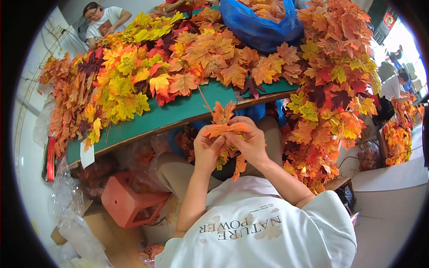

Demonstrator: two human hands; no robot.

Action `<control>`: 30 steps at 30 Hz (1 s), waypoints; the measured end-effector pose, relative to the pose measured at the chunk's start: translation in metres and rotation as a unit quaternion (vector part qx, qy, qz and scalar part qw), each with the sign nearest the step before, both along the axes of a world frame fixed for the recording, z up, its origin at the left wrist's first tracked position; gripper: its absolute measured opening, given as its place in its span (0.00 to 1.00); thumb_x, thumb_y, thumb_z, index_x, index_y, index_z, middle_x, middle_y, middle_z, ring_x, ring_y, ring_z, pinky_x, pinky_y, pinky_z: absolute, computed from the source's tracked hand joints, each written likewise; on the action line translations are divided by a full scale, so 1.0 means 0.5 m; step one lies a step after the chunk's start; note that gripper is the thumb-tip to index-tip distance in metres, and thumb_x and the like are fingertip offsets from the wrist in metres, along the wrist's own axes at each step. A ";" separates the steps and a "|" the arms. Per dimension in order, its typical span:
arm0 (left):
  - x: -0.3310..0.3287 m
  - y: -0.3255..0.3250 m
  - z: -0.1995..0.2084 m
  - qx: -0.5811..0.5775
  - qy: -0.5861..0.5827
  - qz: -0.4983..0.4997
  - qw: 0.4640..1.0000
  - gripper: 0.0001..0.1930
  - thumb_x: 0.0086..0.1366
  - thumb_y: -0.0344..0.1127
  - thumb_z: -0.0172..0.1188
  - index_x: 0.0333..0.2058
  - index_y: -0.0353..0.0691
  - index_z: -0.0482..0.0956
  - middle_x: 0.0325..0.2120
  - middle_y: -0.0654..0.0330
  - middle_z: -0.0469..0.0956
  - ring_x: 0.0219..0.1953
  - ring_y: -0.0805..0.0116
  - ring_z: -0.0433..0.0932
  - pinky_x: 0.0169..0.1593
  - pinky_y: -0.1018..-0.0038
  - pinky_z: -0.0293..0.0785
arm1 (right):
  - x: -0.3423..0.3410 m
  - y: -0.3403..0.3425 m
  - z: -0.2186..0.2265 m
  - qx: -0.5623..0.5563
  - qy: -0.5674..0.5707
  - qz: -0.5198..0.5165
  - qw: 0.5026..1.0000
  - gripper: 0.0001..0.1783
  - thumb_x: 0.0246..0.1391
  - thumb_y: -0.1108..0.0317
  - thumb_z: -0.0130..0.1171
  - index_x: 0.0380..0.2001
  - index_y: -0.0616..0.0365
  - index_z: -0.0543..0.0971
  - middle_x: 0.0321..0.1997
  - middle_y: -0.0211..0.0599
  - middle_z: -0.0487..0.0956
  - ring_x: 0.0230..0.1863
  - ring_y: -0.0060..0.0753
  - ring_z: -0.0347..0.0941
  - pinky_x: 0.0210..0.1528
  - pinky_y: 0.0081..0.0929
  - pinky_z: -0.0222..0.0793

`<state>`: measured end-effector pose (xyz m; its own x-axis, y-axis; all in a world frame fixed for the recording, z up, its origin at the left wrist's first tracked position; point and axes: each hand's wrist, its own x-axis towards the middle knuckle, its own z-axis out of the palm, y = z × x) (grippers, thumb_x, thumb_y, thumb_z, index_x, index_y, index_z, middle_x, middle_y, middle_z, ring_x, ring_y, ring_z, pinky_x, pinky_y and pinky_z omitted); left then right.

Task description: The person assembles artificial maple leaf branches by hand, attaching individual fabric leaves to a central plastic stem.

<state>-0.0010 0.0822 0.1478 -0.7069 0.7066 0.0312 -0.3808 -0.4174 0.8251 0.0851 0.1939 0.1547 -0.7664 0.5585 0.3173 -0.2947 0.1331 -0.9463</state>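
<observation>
Above my lap, both hands come together on a bunch of orange artificial maple leaves (222, 115). A thin stem runs up from the bunch toward the table edge. My left hand (207, 147) pinches the leaves from the left, thumb against them. My right hand (249, 142) grips them from the right, its thumb and fingers closed on an orange leaf. More leaves, orange and yellow, hang below my fingers. Just beyond my hands is the front edge of a green-topped table (178, 117), heaped with red, orange and yellow artificial maple leaves (127, 96).
A blue plastic bag (263, 29) holding orange leaves sits at the table's far side. Leaf garlands (308, 129) hang down on the right. A red plastic stool (127, 201) and clear plastic wrap (73, 214) are at lower left. Another person (105, 20) sits at far left.
</observation>
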 end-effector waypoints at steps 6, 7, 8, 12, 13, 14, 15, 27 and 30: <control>0.004 -0.046 0.001 -0.048 0.046 0.044 0.997 0.17 0.58 0.20 0.53 0.47 0.36 0.70 0.32 0.65 0.72 0.29 0.77 0.74 0.30 0.86 0.67 | 0.009 0.005 -0.031 -0.040 -0.055 -0.012 0.998 0.08 0.50 0.73 0.60 0.35 0.64 0.78 0.38 0.31 0.74 0.37 0.20 0.70 0.39 0.18 0.67; 0.002 -0.053 -0.007 -0.065 0.070 0.032 0.995 0.17 0.58 0.21 0.54 0.48 0.36 0.70 0.32 0.67 0.71 0.31 0.79 0.73 0.33 0.85 0.68 | 0.007 0.008 -0.045 -0.111 -0.113 0.020 0.987 0.09 0.50 0.72 0.60 0.35 0.64 0.78 0.36 0.30 0.76 0.35 0.19 0.71 0.37 0.18 0.68; 0.003 -0.058 -0.021 -0.066 0.070 0.034 0.995 0.17 0.58 0.21 0.54 0.48 0.36 0.70 0.32 0.67 0.71 0.31 0.79 0.73 0.33 0.85 0.68 | 0.004 0.011 -0.060 -0.181 -0.171 0.051 0.967 0.10 0.51 0.70 0.60 0.35 0.65 0.78 0.34 0.29 0.77 0.33 0.17 0.71 0.36 0.19 0.68; -0.001 -0.081 -0.047 -0.123 0.110 0.031 0.986 0.11 0.60 0.27 0.57 0.43 0.35 0.74 0.31 0.69 0.70 0.32 0.83 0.69 0.32 0.85 0.65 | -0.017 0.003 -0.075 -0.136 -0.164 0.083 0.974 0.09 0.51 0.66 0.62 0.30 0.61 0.78 0.21 0.26 0.74 0.19 0.13 0.67 0.19 0.15 0.62; -0.008 -0.092 -0.050 -0.152 0.119 0.026 0.981 0.09 0.60 0.28 0.58 0.40 0.35 0.75 0.30 0.69 0.71 0.30 0.84 0.68 0.30 0.86 0.65 | -0.028 0.004 -0.091 -0.121 -0.155 0.086 0.977 0.10 0.50 0.67 0.62 0.32 0.63 0.78 0.24 0.28 0.76 0.23 0.14 0.69 0.24 0.16 0.66; -0.014 -0.099 -0.052 -0.182 0.128 0.022 0.975 0.07 0.60 0.29 0.59 0.37 0.36 0.77 0.30 0.69 0.71 0.28 0.84 0.68 0.28 0.86 0.65 | -0.035 0.008 -0.096 -0.120 -0.156 0.087 0.977 0.10 0.50 0.67 0.62 0.32 0.63 0.78 0.24 0.28 0.76 0.23 0.14 0.69 0.24 0.16 0.66; -0.008 -0.098 -0.037 -0.193 0.078 0.058 0.976 0.06 0.59 0.30 0.60 0.34 0.36 0.78 0.29 0.69 0.72 0.24 0.85 0.66 0.22 0.88 0.61 | -0.041 0.011 -0.096 -0.087 -0.183 0.107 0.973 0.10 0.50 0.67 0.62 0.32 0.63 0.78 0.26 0.28 0.77 0.24 0.14 0.70 0.26 0.17 0.67; -0.056 -0.167 -0.065 -0.094 0.104 -0.006 0.990 0.05 0.59 0.22 0.55 0.33 0.28 0.79 0.28 0.57 0.77 0.26 0.74 0.77 0.23 0.84 0.69 | -0.133 0.011 -0.088 0.078 -0.257 0.235 0.934 0.12 0.46 0.65 0.61 0.31 0.64 0.78 0.26 0.33 0.78 0.27 0.19 0.70 0.32 0.23 0.68; -0.070 -0.189 -0.084 -0.065 0.037 -0.010 0.997 0.04 0.58 0.22 0.56 0.30 0.28 0.79 0.25 0.57 0.77 0.21 0.75 0.76 0.20 0.86 0.66 | -0.170 0.028 -0.086 0.151 -0.260 0.282 0.911 0.11 0.47 0.66 0.61 0.31 0.64 0.78 0.24 0.34 0.77 0.26 0.19 0.69 0.31 0.22 0.67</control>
<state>-0.0357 -0.0124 0.1059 -0.6919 0.7219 -0.0097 -0.3242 -0.2987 0.8976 0.0003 0.2078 0.1115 -0.9951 -0.0236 -0.0958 0.0799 0.3762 -0.9231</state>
